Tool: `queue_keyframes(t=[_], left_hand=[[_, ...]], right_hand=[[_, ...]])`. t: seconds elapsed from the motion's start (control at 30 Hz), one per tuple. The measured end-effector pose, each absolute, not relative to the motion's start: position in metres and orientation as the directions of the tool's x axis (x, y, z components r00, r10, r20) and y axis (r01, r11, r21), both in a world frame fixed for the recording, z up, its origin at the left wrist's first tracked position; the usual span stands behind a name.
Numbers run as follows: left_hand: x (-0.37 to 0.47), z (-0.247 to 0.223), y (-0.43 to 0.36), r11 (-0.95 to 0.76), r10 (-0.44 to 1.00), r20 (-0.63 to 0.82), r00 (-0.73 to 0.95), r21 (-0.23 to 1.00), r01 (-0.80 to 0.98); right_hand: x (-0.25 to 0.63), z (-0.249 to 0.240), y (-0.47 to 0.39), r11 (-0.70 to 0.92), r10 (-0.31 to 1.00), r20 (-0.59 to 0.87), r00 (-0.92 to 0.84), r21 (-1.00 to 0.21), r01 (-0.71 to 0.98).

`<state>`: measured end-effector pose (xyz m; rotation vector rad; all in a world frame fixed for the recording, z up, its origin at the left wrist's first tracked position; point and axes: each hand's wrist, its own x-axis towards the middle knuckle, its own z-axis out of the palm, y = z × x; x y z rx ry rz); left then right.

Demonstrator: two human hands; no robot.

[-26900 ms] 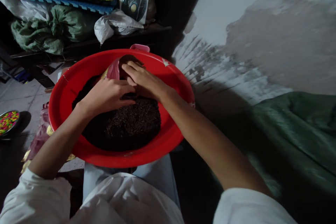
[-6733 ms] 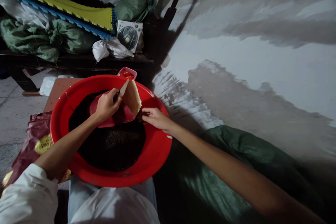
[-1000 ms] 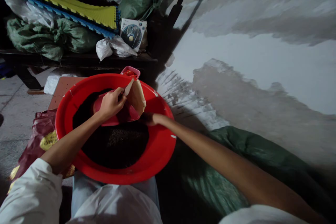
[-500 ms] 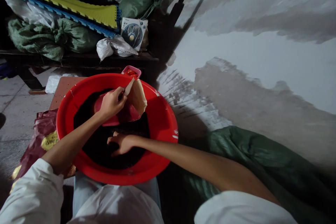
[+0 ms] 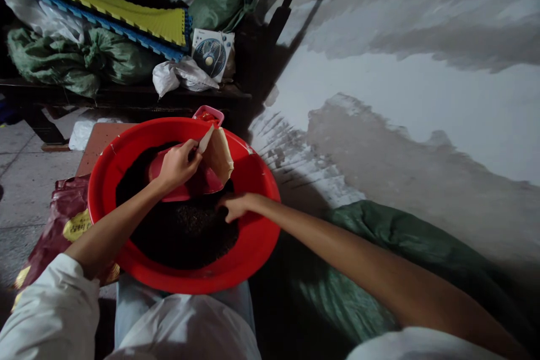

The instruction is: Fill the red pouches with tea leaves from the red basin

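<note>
The left hand [image 5: 179, 167] is gripping the red bag [image 5: 207, 181] by 1 edge, apparently holding its mouth wide; the right hand [image 5: 235, 206] is touching dark grains [image 5: 185, 242], grip unclear

A bag [image 5: 206, 184] is lying on loose material [image 5: 181, 242] in the basin [image 5: 253, 247]; packaging [image 5: 59, 230] is resting to the left, a sack [image 5: 396, 236] to the right, a fan [image 5: 211, 56] standing on the far bench [image 5: 130, 98].
</note>
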<state>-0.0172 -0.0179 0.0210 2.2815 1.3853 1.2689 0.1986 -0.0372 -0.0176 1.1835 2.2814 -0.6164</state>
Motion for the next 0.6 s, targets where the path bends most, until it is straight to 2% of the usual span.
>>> queue_keyframes(t=[0.1,0.17,0.2,0.3,0.4,0.47,0.6], left_hand=[[-0.017,0.022,-0.018,-0.548,0.799,0.567,0.202,0.548,0.632],[-0.018,0.023,-0.018,-0.547,0.802,0.559,0.209,0.549,0.632],[-0.018,0.023,-0.018,-0.545,0.805,0.555,0.212,0.549,0.633],[-0.017,0.023,-0.019,-0.547,0.804,0.554,0.216,0.548,0.632],[-0.017,0.023,-0.019,-0.553,0.801,0.557,0.219,0.548,0.628],[-0.016,0.023,-0.019,-0.549,0.804,0.552,0.222,0.544,0.635],[-0.016,0.023,-0.019,-0.541,0.808,0.546,0.223,0.537,0.647]], right_hand=[[0.22,0.018,-0.012,0.508,0.653,-0.579,-0.488,-0.143,0.85],[0.234,0.044,0.002,0.426,0.716,-0.579,-0.39,-0.08,0.901],[0.24,0.057,0.008,0.42,0.727,-0.563,-0.392,-0.087,0.904],[0.253,0.09,0.021,0.426,0.787,-0.38,-0.486,-0.235,0.874],[0.255,0.115,0.028,0.388,0.839,-0.262,-0.477,-0.327,0.862],[0.249,0.126,0.028,0.384,0.863,-0.184,-0.471,-0.367,0.847],[0.225,0.138,0.022,0.523,0.833,0.03,-0.552,-0.367,0.769]])
